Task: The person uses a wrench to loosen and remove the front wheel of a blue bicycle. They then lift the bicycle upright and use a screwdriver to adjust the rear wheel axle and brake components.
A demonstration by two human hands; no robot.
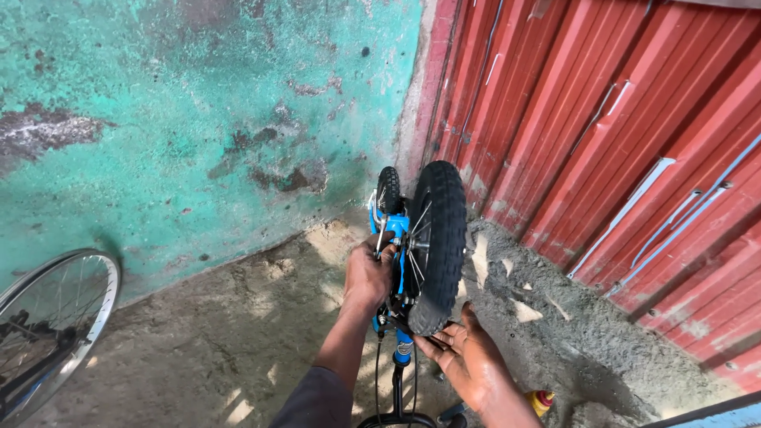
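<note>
A small blue kids' bike [399,238] is stood up on end against the corner where the patchy green wall [182,119] meets the red corrugated shutter [618,135], so its knobby black tyre [436,242] is raised in front of the shutter. The blue frame is gripped by the left hand [366,276], fingers wrapped closed around it right beside the spokes. The right hand [468,357] is spread open, palm up, with the fingertips pressed against the bottom of the tyre, so nothing is actually clasped there. A second, smaller black wheel [388,189] is seen just behind the frame. Off to the left, a bare silver spoked rim [59,317] is leaned by the wall on the rough concrete floor [230,333]. A little yellow and red object [541,401] is partly hidden behind the right wrist.
</note>
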